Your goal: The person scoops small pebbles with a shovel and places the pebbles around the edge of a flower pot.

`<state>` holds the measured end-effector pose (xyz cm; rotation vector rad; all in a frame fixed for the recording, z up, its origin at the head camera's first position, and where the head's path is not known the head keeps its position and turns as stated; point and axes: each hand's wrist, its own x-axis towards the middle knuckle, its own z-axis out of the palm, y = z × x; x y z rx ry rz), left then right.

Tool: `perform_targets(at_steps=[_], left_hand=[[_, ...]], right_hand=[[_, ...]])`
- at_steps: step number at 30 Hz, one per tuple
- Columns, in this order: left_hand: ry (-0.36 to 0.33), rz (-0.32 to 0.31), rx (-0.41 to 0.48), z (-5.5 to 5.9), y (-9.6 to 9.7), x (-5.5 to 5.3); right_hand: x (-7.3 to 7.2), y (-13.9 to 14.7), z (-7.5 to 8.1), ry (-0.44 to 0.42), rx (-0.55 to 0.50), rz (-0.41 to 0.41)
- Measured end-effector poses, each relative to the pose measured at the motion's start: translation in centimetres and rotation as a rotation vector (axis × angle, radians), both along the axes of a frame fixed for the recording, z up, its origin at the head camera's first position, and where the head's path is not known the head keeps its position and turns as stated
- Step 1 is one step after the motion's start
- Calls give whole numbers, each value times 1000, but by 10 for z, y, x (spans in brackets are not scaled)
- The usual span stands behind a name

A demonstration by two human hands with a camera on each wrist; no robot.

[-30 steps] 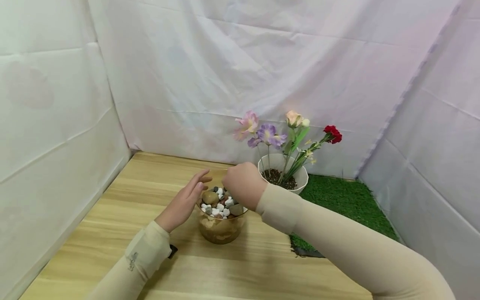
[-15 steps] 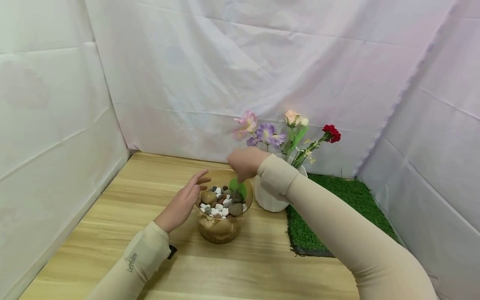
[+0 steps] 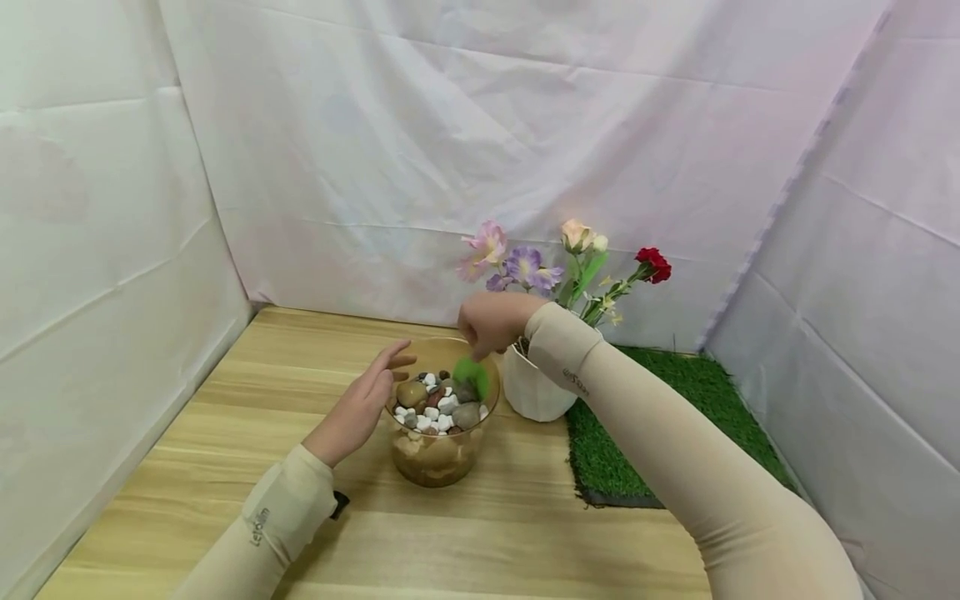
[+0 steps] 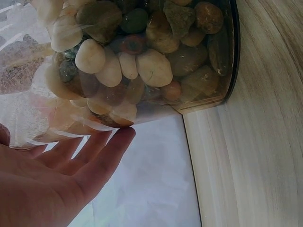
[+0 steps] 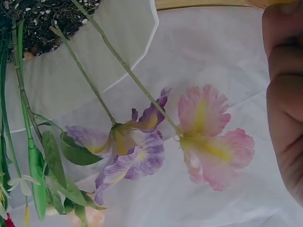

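A clear amber-tinted bowl (image 3: 433,467) stands on the wooden table, filled with white, brown and grey stones (image 3: 438,410). Around its left side rests my left hand (image 3: 360,412), fingers spread and nearly straight; the left wrist view shows fingertips (image 4: 124,135) against the bowl's wall. My right hand (image 3: 495,321) is bent down over the bowl's back right rim, fingers curled. Under its fingertips, a blurred green moss-like piece (image 3: 472,379) is pinched at the stones' right side. In the right wrist view only part of the right hand (image 5: 286,99) shows; the green piece is hidden there.
Right behind the bowl stands a white pot (image 3: 536,396) of dark soil with pink, purple, peach and red artificial flowers (image 3: 525,267). It is close to my right forearm. A green turf mat (image 3: 667,425) lies to the right. White cloth walls (image 3: 360,150) enclose the table.
My right hand has risen and moved back from low over the stones, bringing the green piece into sight. My left hand stays at the bowl. The head view has shifted slightly.
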<state>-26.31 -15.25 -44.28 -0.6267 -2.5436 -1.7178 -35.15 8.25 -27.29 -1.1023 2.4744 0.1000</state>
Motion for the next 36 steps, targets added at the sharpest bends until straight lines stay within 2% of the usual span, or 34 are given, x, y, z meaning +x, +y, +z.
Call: perform_targets(at_steps=[6, 13, 18, 24, 31, 36], left_hand=[[5, 0, -2, 0, -1, 0], [15, 3, -12, -2, -3, -1], [11, 1, -14, -3, -2, 0], [-3, -5, -3, -2, -1, 1], [-6, -15, 7, -1, 0, 1], [3, -18, 10, -1, 1, 1]], right_hand=[[-3, 5, 3, -17, -10, -38], [-5, 5, 3, -42, -22, -39], [-10, 11, 3, -84, -26, -88], [-8, 26, 1, -183, -103, -160], [-4, 32, -1, -192, -164, -142], [-4, 38, -8, -220, -227, -166]])
